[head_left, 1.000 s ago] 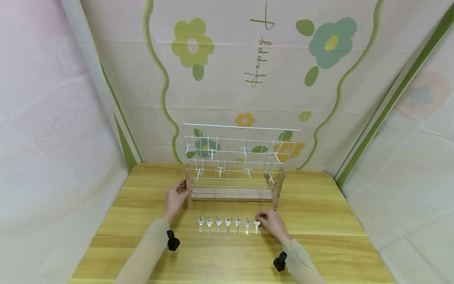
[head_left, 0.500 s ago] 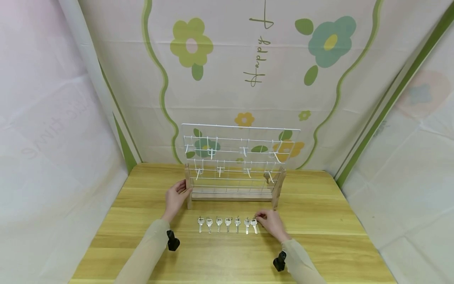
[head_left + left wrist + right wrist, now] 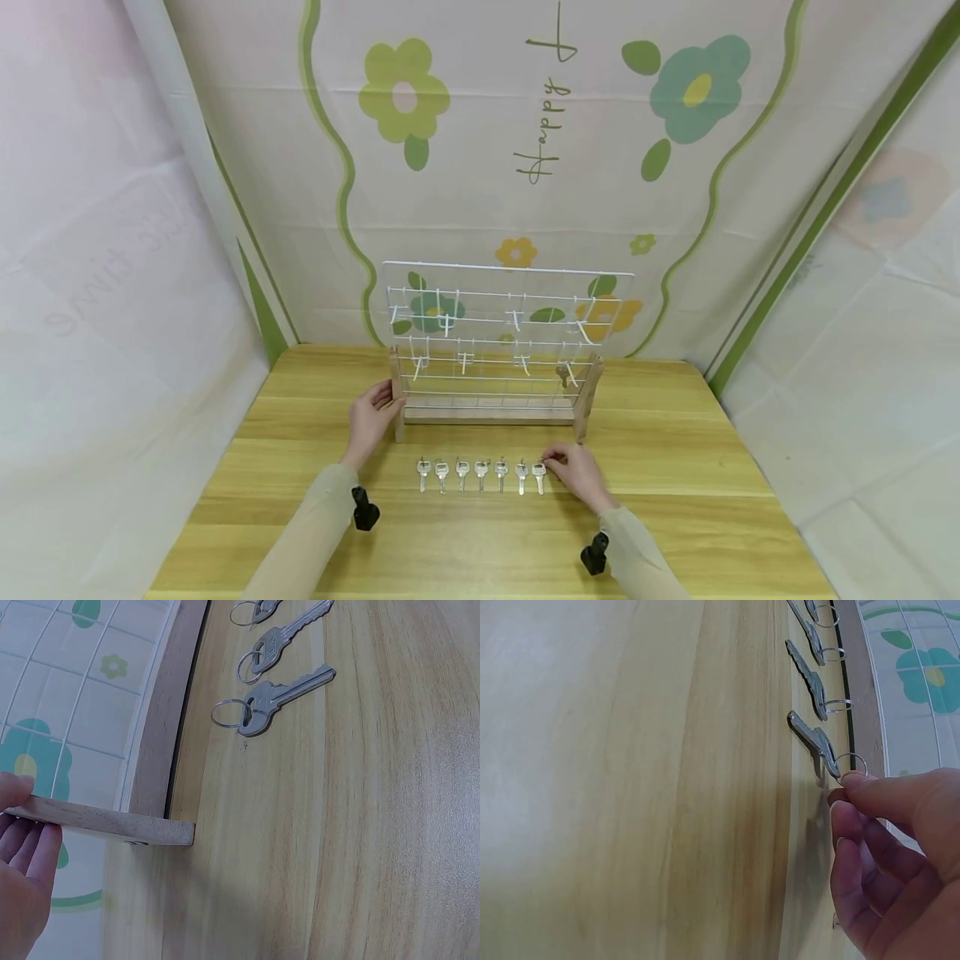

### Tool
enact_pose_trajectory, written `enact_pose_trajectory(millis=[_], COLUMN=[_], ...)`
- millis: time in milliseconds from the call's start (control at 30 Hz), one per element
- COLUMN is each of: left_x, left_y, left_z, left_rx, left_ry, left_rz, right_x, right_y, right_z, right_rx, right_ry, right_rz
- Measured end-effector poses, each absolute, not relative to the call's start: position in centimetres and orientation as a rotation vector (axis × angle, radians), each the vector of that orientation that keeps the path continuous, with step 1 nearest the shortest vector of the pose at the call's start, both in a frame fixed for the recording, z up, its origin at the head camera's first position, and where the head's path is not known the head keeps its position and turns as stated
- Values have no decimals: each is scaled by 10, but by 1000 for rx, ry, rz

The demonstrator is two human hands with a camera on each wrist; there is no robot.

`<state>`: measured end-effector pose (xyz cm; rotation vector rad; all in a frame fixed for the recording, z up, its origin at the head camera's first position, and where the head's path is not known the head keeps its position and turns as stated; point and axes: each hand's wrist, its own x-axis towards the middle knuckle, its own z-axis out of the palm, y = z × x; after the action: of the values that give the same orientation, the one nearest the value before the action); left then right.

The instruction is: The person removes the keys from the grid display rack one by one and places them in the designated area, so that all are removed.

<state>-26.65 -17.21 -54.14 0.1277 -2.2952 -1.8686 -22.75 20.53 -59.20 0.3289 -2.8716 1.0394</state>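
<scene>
My left hand (image 3: pixel 369 422) grips the left wooden upright (image 3: pixel 112 822) of a white wire rack, thumb on one face and fingers on the other in the left wrist view. Several silver keys with small rings lie in a row before the rack. At the row's right end, my right hand (image 3: pixel 579 475) pinches the ring (image 3: pixel 862 759) of the last key (image 3: pixel 539 479) between thumb and index finger. In the right wrist view that key's blade (image 3: pixel 801 727) points away from the fingers and casts a shadow on the table.
White hooks (image 3: pixel 465 362) hang in two rows on the wire grid. A brass-coloured key (image 3: pixel 562 377) shows near the lower right hook. The rack's wooden base (image 3: pixel 491 414) stands on the wood-grain table (image 3: pixel 480 542), with flowered cloth (image 3: pixel 450 192) behind and at the sides.
The last key swung left toward its neighbour, tilted, then came back right and now lies straight in line with the row. My left hand has stayed on the upright.
</scene>
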Motion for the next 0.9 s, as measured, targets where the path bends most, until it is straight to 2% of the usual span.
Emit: enact_pose_trajectory(millis=[100, 433, 900], left_x=[-272, -270, -271], left_y=[-174, -174, -174], left_z=[-553, -554, -552], left_rx=[136, 133, 142], left_ry=[-2277, -2293, -2304], left_rz=[-1872, -1840, -1815], right_x=[-227, -226, -244], right_y=[205, 209, 220], right_z=[-592, -585, -542], right_rx=[301, 223, 179], right_ry=[-2885, -2906, -2674], right_rz=[1047, 1143, 1226])
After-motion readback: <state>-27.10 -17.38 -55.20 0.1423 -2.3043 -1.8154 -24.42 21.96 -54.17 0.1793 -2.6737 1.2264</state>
